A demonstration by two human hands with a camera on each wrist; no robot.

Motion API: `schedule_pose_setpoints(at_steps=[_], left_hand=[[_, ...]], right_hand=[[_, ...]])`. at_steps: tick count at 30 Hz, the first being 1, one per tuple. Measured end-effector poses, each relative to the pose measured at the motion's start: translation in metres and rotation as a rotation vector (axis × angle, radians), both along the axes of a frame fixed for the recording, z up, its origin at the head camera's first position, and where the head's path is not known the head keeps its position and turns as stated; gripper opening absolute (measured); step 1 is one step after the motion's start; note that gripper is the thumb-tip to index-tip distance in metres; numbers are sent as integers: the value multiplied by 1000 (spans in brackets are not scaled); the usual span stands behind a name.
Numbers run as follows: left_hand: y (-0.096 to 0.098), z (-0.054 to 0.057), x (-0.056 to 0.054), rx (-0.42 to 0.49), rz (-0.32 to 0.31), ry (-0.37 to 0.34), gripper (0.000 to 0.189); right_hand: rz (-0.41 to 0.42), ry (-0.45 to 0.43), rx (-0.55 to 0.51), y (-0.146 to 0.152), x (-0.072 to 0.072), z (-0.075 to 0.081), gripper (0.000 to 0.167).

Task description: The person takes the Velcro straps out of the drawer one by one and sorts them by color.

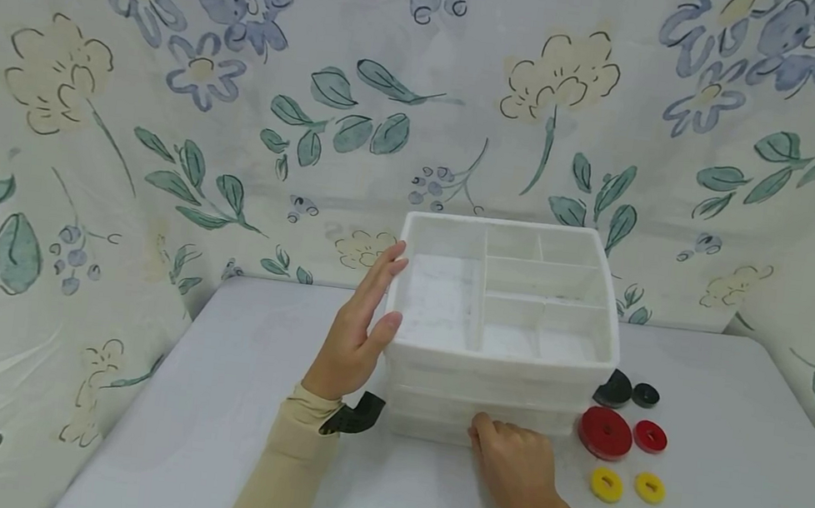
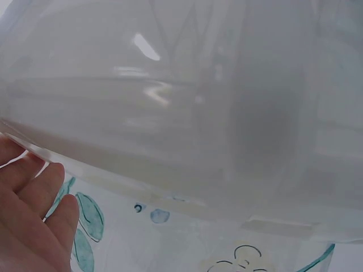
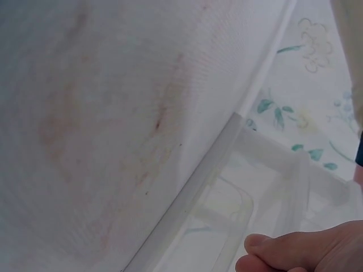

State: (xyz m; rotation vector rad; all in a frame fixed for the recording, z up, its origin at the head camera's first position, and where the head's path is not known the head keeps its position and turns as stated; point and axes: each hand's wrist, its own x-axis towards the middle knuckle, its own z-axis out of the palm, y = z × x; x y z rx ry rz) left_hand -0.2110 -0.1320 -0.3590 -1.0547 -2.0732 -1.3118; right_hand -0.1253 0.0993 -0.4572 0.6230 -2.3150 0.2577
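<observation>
A white plastic drawer box (image 1: 505,324) with a compartmented top tray stands on the table. My left hand (image 1: 357,328) rests against its left side, with fingers extended along the upper rim. The left wrist view shows these fingers (image 2: 48,184) at the edge of the translucent wall. Low on the front, my right hand (image 1: 515,467) has its fingers curled at the lower drawer (image 1: 426,424) and appears to grip its front. In the right wrist view the thumb (image 3: 272,246) lies at the drawer front; the fingertips' hold is partly hidden.
Right of the box lie a large red disc (image 1: 606,433), a small red disc (image 1: 651,437), two yellow rings, including one yellow ring (image 1: 606,484), a small black disc (image 1: 645,395) and a larger black piece (image 1: 614,389) partly behind the box. Floral sheeting (image 1: 464,151) hangs behind the white table (image 1: 251,370).
</observation>
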Motion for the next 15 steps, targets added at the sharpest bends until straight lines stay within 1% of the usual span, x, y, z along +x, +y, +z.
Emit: schedule_pose_setpoints(at_steps=[5, 12, 13, 15], left_hand=[[1, 0, 0, 1, 1, 0, 62], [0, -1, -1, -8, 0, 4, 58], [0, 0, 0, -12, 2, 3, 58], [0, 0, 0, -18, 3, 3, 59]], right_hand=[[-15, -19, 1, 0, 1, 1, 31], [-11, -96, -4, 6, 6, 4, 27], [-17, -125, -10, 8, 7, 6, 26], [-36, -212, -29, 11, 10, 11, 25]])
